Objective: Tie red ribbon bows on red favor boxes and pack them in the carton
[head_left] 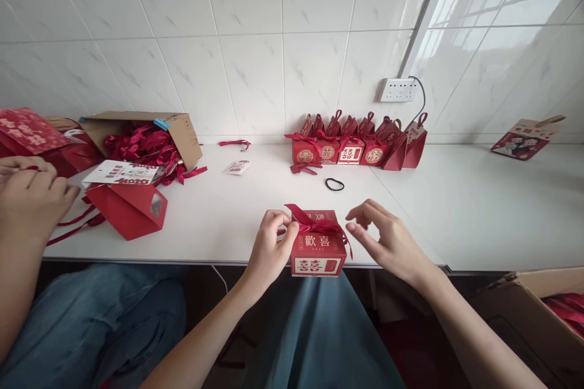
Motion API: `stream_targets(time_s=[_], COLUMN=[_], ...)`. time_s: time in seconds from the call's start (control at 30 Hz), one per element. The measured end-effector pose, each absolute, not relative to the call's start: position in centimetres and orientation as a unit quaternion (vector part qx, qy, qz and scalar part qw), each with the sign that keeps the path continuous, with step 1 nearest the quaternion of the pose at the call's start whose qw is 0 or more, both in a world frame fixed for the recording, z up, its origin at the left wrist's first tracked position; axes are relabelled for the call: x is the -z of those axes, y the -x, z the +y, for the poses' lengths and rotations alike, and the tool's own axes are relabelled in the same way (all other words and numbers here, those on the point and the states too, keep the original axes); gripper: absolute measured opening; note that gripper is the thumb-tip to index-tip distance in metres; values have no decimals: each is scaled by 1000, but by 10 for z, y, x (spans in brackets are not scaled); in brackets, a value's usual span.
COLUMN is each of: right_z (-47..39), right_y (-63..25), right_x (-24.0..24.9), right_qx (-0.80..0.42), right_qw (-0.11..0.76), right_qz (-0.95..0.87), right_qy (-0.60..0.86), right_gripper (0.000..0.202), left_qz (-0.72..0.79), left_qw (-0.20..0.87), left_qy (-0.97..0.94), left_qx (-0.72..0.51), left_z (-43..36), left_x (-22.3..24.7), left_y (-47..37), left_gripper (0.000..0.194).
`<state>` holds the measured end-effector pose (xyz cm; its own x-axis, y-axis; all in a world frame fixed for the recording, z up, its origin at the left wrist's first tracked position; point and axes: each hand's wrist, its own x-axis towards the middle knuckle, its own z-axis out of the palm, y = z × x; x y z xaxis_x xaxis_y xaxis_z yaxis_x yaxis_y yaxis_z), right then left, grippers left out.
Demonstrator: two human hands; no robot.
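Red gift box [318,249]: it is set at the near edge of the white table [479,206], right in front of the person, and is printed with gold characters on its top and front face.
Ribbon bow [306,217]: a dark red bow is tied across the top of the box, its loops lying toward the left rear corner.
Left hand [272,247]: it is pressed against the left side of the box; thumb and forefinger are pinched together on the ribbon at the box's top left edge, the other fingers curled in.
Right hand [392,240]: it is held just right of the box without touching it; the fingers are spread and loosely bent, and nothing is gripped.
Finished boxes [351,146]: a row of red ribboned boxes is lined up against the tiled wall, well behind the hands.
Hair tie [334,184]: a black loop is laid flat between that row and the near box.
Cardboard carton [176,130]: it is tipped on its side at the left, with red ribbons spilling out.
Co-worker's hand [30,194]: at the far left edge, it is closed around red ribbon near an unfolded red box [130,209].
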<state>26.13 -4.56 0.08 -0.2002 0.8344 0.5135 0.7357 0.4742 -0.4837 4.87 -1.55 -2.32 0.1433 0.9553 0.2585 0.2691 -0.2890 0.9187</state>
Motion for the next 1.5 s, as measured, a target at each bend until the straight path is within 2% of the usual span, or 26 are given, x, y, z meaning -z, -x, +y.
stream_targets(time_s=[0.07,0.17,0.3,0.43,0.7,0.83,1.07,1.3,1.5], right_z=[-50,-52,-46,-36,-29,-26,-29,-38,-33], right_y=[-254,-244,-236,-232,-230,-228,-231,-237,-234], right_x=[-4,-3,2,5,8,7,13,19,19], right_qx=[-145,-209,-241,-268,-355,-328,-410,-369,-371], right_qw=[365,330,325,345,370,370,423,444,426], right_qz=[-732,-713,-687,-654,-624,-613,-630,-666,-623], right_qy=[556,582,603,617,589,616,506,473,541], right_gripper=[42,48,48,49,40,47,39,31,48], left_qz=[470,474,468,468,464,459,460,471,470], left_qw=[399,439,477,471,495,500,506,447,430], left_qy=[-646,-631,-608,-606,-589,-584,-550,-576,-588], left_qx=[-449,-430,-428,-438,-439,-445,-479,-497,-499], left_z=[-16,-15,-14,-15,-15,-13,-14,-17,-17], left_x=[21,20,21,23,27,28,33,32,33], left_y=[-50,-51,-52,-53,-53,-55,-54,-55,-59], left_gripper=[25,29,30,30,30,29,31,29,28])
